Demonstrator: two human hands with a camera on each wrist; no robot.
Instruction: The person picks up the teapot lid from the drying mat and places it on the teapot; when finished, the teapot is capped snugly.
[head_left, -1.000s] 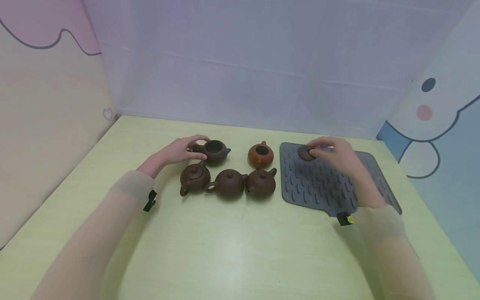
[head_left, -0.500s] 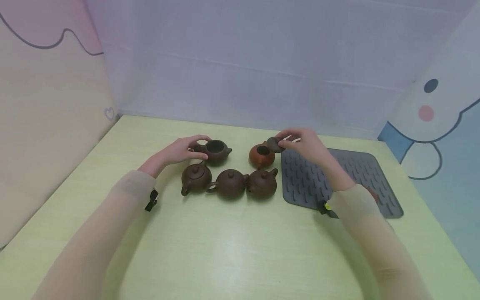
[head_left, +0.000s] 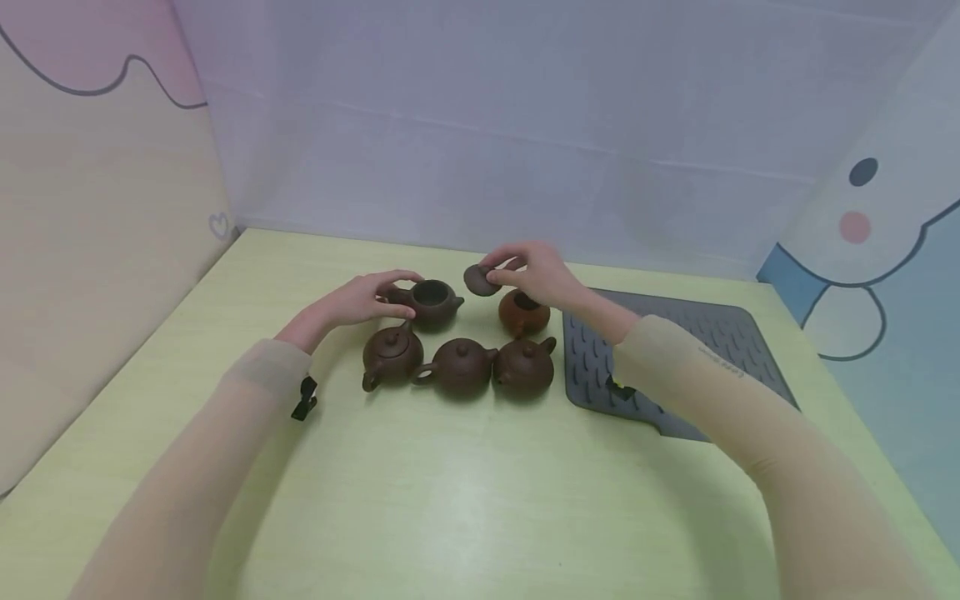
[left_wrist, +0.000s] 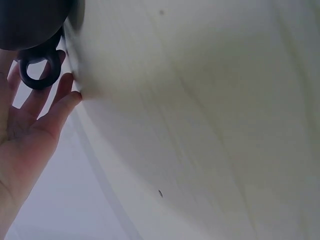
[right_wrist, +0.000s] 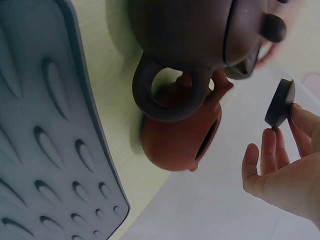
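Observation:
My right hand (head_left: 540, 271) pinches a dark brown teapot lid (head_left: 478, 282) by its top, held in the air at the back of the table. In the right wrist view the lid (right_wrist: 281, 102) is tilted on edge between thumb and fingers. Just left of it stands a lidless dark brown teapot (head_left: 431, 315), its opening facing up. My left hand (head_left: 356, 302) holds this pot at its handle side, thumb in front and fingers behind. The ring handle (left_wrist: 41, 82) shows against the fingers in the left wrist view. A lidless reddish teapot (head_left: 522, 315) sits below my right wrist.
In front stand three lidded dark brown teapots, the left (head_left: 393, 358), middle (head_left: 460, 371) and right one (head_left: 522, 372), close together. A grey ridged mat (head_left: 592, 358) lies at the right, partly under my right forearm. A pale curtain (head_left: 480, 150) hangs behind the table.
My right hand has carried the lid leftward from over the grey mat, past the reddish teapot, toward the lidless dark teapot. The left hand has stayed at that pot.

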